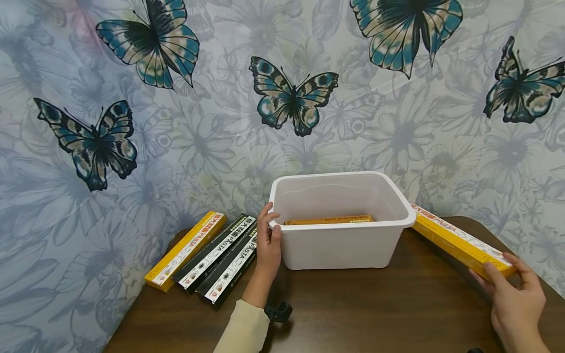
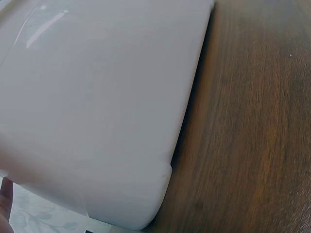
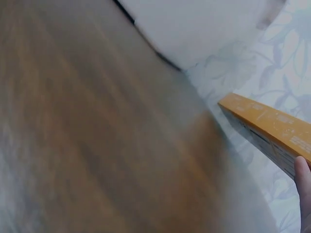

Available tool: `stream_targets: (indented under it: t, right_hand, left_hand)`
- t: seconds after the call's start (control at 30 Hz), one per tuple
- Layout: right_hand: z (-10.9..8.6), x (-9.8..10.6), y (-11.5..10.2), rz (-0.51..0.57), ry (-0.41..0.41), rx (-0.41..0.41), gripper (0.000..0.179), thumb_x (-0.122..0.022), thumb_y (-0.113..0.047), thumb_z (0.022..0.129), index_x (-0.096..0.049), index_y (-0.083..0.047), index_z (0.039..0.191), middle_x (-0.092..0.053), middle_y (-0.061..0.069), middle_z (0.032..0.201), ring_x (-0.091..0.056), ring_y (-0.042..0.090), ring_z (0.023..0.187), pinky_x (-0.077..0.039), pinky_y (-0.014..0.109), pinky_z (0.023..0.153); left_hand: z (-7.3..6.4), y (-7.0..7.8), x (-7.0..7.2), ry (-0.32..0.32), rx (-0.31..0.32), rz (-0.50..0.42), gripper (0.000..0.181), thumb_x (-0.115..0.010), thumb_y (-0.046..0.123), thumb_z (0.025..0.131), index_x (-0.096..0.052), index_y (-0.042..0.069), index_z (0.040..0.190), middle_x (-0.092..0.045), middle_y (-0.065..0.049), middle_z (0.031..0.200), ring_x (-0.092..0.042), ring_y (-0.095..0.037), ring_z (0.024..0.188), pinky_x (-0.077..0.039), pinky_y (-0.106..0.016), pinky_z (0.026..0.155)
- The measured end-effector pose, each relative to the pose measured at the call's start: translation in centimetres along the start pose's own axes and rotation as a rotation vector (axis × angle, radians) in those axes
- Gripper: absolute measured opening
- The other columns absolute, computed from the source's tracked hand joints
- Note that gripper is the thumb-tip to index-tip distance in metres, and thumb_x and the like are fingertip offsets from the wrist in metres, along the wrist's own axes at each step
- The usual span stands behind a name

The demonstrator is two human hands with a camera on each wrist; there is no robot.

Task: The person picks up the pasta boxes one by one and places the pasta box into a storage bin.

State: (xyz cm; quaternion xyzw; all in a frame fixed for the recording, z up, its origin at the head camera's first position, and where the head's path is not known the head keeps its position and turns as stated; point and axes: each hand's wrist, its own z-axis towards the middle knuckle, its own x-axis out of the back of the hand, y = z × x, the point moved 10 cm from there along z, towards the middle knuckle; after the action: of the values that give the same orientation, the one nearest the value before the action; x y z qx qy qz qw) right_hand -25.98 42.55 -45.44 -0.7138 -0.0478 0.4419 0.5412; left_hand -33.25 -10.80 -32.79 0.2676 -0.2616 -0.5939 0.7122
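White bin (image 1: 340, 247) sits on the worktop (image 1: 375, 314); your left hand (image 1: 268, 240) grips its left rim. Your right hand (image 1: 516, 299) grasps the near end of a yellow box (image 1: 459, 240), right of the bin (can't tell if the far end touches it). Second yellow box (image 1: 328, 221) lies inside; third yellow box (image 1: 185, 251) and two black boxes (image 1: 215, 253) lie left.

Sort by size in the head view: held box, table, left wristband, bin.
1. Table, though the frame cuts it off
2. Bin
3. Held box
4. Left wristband
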Motion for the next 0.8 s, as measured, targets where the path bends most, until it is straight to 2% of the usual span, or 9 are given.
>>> stream_targets:
  t: [0.17,0.37,0.47,0.6,0.7,0.8]
  right_hand:
    - [-0.6,-1.2,-1.8,0.078,0.005,0.081,0.048,-0.063,0.019,0.084,-0.062,-0.002,0.127,-0.04,-0.003,0.137,-0.046,0.017,0.123,-0.058,0.026,0.054]
    - [-1.2,-3.8,-4.0,0.178,-0.063,0.137,0.045,-0.061,0.023,0.084,-0.061,0.003,0.123,-0.041,0.001,0.135,-0.059,0.018,0.113,-0.058,0.029,0.055]
    - [-1.2,-4.9,-5.6,0.208,-0.079,0.179,0.043,-0.059,0.024,0.084,-0.061,0.004,0.122,-0.04,0.002,0.136,-0.057,0.019,0.115,-0.058,0.029,0.055]
    - [-1.3,-6.3,-7.4,0.17,-0.086,0.221,0.044,-0.057,0.021,0.087,-0.06,0.0,0.125,-0.039,0.002,0.136,-0.046,0.021,0.124,-0.058,0.025,0.057]
    - [-1.4,-7.2,-8.4,0.127,-0.096,0.246,0.044,-0.057,0.018,0.09,-0.059,-0.005,0.128,-0.037,0.001,0.137,-0.046,0.02,0.125,-0.058,0.022,0.06]
    - [-1.5,-8.0,-9.2,0.13,-0.122,0.261,0.044,-0.056,0.017,0.091,-0.057,-0.005,0.13,-0.036,0.002,0.141,-0.044,0.02,0.126,-0.058,0.022,0.062]
  left_hand:
    - [0.1,0.0,-0.2,-0.014,0.004,-0.004,0.026,-0.042,0.003,0.099,-0.049,-0.003,0.124,-0.029,-0.026,0.157,-0.032,-0.046,0.144,-0.035,-0.063,0.107]
    - [0.1,0.0,0.0,-0.006,0.009,0.007,0.026,-0.043,0.009,0.1,-0.049,-0.002,0.124,-0.029,-0.026,0.157,-0.032,-0.049,0.144,-0.037,-0.063,0.105]
    - [0.2,0.0,0.0,-0.015,0.012,0.004,0.026,-0.043,0.009,0.101,-0.049,-0.002,0.124,-0.029,-0.026,0.157,-0.032,-0.05,0.143,-0.037,-0.064,0.104]
    - [0.2,-0.1,-0.1,-0.02,0.025,0.005,0.026,-0.043,0.008,0.101,-0.049,-0.003,0.124,-0.029,-0.026,0.157,-0.031,-0.047,0.145,-0.034,-0.066,0.107]
    - [0.2,-0.2,0.0,-0.018,0.03,0.006,0.026,-0.043,0.007,0.101,-0.049,-0.003,0.123,-0.029,-0.026,0.157,-0.03,-0.046,0.146,-0.032,-0.068,0.109]
    - [0.1,-0.1,0.0,-0.015,0.029,0.006,0.026,-0.043,0.007,0.1,-0.049,-0.003,0.123,-0.029,-0.026,0.157,-0.03,-0.046,0.146,-0.032,-0.067,0.109]
